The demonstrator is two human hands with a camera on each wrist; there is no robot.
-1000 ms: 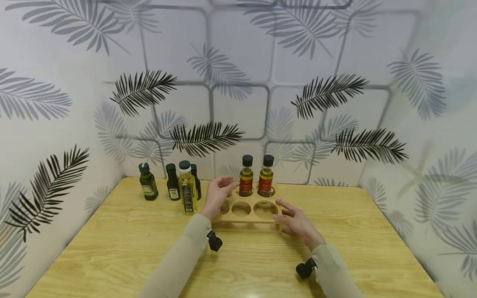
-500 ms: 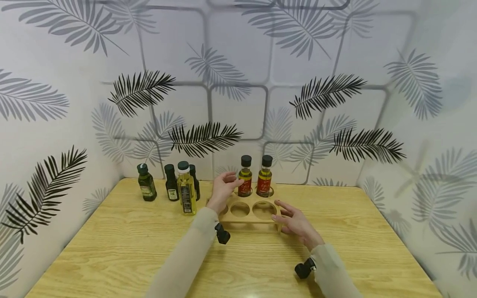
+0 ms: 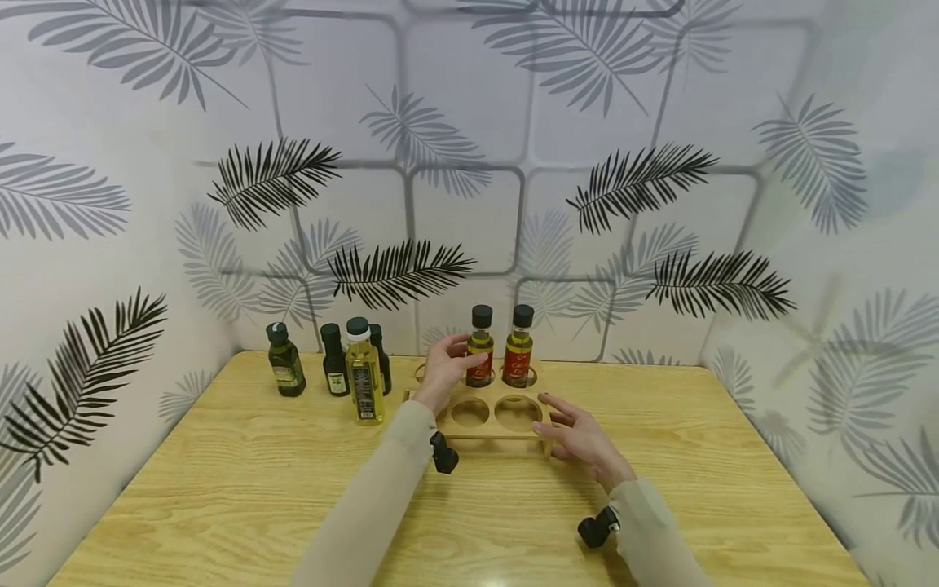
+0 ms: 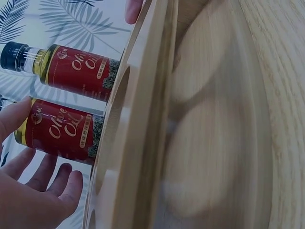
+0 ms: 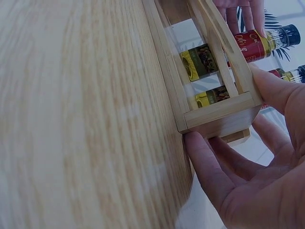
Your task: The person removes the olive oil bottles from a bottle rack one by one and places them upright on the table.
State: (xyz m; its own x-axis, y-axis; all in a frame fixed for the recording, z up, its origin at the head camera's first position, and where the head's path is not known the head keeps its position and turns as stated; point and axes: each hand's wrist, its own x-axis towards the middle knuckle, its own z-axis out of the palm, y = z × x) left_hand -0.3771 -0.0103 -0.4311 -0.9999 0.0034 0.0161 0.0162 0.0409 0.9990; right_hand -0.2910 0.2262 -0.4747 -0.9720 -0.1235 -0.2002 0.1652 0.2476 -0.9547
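A wooden two-tier rack [image 3: 487,395] with round holes stands on the table. Two olive oil bottles with red labels and black caps sit upright in its rear row: the left bottle [image 3: 480,367] and the right bottle [image 3: 517,367]. My left hand [image 3: 444,371] holds the left bottle, thumb on the label's front, as the left wrist view shows; its other fingers [image 4: 45,171] lie at the bottle's side, partly hidden. With my right hand [image 3: 581,436] I grip the rack's right end, thumb at the upper board and fingers [image 5: 209,164] lower down.
Left of the rack stand a green oil bottle [image 3: 286,363], a dark bottle [image 3: 335,363], a clear bottle of yellow oil [image 3: 364,379] and another dark bottle [image 3: 381,359] partly behind it. A leaf-patterned wall [image 3: 469,204] rises behind the table [image 3: 220,489].
My left hand has moved right along the rack and reached the left bottle, its thumb now over the label. My right hand stays at the rack's end. The bottles stand where they were.
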